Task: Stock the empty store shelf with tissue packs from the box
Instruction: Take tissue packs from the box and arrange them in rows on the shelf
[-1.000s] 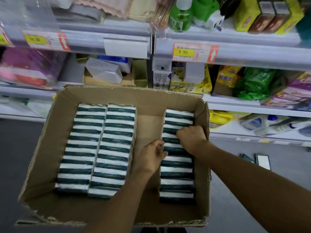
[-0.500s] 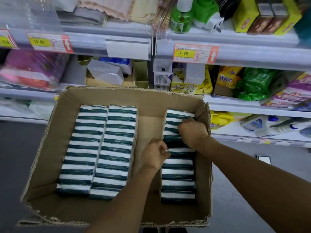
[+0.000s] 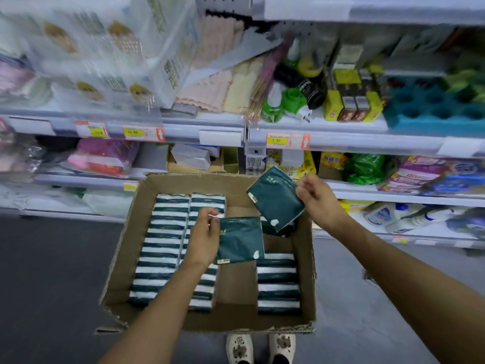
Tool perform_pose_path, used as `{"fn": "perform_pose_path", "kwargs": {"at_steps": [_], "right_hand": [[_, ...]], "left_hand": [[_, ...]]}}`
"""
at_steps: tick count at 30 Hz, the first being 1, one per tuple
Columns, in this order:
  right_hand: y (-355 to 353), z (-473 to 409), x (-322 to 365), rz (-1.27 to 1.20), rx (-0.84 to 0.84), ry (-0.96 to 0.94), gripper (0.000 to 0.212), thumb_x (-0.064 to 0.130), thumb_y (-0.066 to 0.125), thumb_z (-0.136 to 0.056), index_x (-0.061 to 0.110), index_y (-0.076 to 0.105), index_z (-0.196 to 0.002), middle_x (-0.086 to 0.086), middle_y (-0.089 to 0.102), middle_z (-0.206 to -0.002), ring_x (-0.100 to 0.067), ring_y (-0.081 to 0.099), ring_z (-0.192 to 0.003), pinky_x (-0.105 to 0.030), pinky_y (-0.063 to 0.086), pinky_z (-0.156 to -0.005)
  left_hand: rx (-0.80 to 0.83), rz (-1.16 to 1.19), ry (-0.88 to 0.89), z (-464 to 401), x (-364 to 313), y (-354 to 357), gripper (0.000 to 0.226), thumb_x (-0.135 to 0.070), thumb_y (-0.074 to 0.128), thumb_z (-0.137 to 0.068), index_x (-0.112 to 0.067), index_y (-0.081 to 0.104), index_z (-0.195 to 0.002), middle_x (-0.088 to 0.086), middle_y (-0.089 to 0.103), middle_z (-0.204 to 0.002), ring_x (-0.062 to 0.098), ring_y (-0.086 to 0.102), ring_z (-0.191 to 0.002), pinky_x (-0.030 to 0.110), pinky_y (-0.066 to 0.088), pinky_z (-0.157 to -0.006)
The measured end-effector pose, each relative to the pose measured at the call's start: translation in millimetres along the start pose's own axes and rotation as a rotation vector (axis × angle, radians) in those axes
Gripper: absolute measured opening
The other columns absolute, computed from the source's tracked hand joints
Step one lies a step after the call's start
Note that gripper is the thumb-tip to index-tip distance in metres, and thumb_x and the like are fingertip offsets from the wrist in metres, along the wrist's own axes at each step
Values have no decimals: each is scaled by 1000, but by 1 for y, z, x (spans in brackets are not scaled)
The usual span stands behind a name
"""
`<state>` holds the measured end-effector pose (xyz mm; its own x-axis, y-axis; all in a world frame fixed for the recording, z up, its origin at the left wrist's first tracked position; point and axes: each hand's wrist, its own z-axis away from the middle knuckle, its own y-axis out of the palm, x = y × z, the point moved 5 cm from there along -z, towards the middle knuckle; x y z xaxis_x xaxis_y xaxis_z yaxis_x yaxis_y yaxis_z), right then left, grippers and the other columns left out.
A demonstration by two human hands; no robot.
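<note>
**Two packs up, shelf ahead**

The shelves [image 3: 341,143] stand up and past the far side of the box [image 3: 305,258]. Which shelf is empty I cannot tell. Rows of packs [image 3: 162,248] sit on edge in the box. The right hand [image 3: 319,198] is nearer the shelves; it pinches one green pack [image 3: 275,198], tilted. The left hand [image 3: 204,240] grips another pack [image 3: 240,240], lying flatter over the box.
</note>
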<state>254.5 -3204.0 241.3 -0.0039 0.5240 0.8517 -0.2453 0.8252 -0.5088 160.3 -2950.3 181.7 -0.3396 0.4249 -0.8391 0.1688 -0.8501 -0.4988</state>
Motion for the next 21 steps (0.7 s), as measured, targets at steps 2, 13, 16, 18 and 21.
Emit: {"fn": "perform_pose_path", "kwargs": {"at_steps": [2, 13, 16, 18, 21], "right_hand": [[-15, 6, 23, -97, -52, 18, 23, 8, 48, -99, 18, 46, -78, -2, 53, -73, -10, 49, -65, -23, 40, -59], [-103, 57, 176, -386, -170, -124, 23, 28, 70, -88, 23, 67, -110, -3, 71, -88, -21, 63, -68, -46, 54, -59], [-134, 66, 211, -381, -152, -175, 31, 18, 78, -79, 24, 69, -108, 0, 73, -98, -12, 69, -76, -31, 56, -58], [-157, 70, 228, -363, -165, -211, 32, 15, 80, -77, 26, 71, -106, 2, 74, -97, -10, 68, -74, -23, 50, -51], [-195, 68, 245, -382, -211, -276, 32, 8, 80, -75, 24, 73, -103, 7, 75, -94, -7, 70, -81, -18, 52, -62]], "left_hand": [[-44, 22, 11, 2, -21, -22, 17, -15, 39, -105, -18, 55, -102, 2, 61, -93, 25, 60, -92, 40, 49, -84], [58, 364, 197, 21, -219, -93, 16, -34, 73, -85, -22, 78, -76, -6, 75, -75, 2, 66, -69, 17, 50, -62], [59, 341, 283, 24, -266, -105, 16, -33, 77, -82, -18, 79, -75, -6, 75, -74, 4, 66, -66, 20, 52, -60], [52, 341, 322, 25, -293, -110, 16, -34, 79, -79, -20, 79, -72, -4, 75, -75, 9, 68, -69, 31, 54, -66], [49, 327, 376, 24, -329, -108, 15, -36, 79, -78, -22, 79, -74, -5, 75, -77, 14, 71, -74, 33, 55, -67]]}}
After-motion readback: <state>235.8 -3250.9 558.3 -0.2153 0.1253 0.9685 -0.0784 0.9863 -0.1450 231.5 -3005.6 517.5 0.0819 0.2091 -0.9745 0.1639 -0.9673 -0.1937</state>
